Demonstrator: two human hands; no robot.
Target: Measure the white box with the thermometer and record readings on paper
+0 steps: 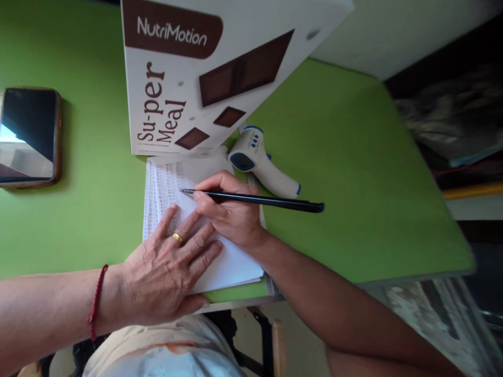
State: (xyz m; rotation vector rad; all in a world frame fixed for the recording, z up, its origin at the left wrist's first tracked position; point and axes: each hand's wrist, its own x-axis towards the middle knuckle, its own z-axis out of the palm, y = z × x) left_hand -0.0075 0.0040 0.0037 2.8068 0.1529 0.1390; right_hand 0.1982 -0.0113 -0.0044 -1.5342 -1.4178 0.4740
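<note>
On the counter [353, 209], my spread left fingers [198, 241] seemingly steady the paper [236, 264] for the pen [275, 200] my right fingers [220, 180] pinch.

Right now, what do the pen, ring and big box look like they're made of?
The pen: probably smooth black plastic, since its barrel shines. The ring: polished metal, maybe gold, judging by its yellow gleam. The box: likely smooth printed cardboard, from its flat sides and straight edges.
</note>
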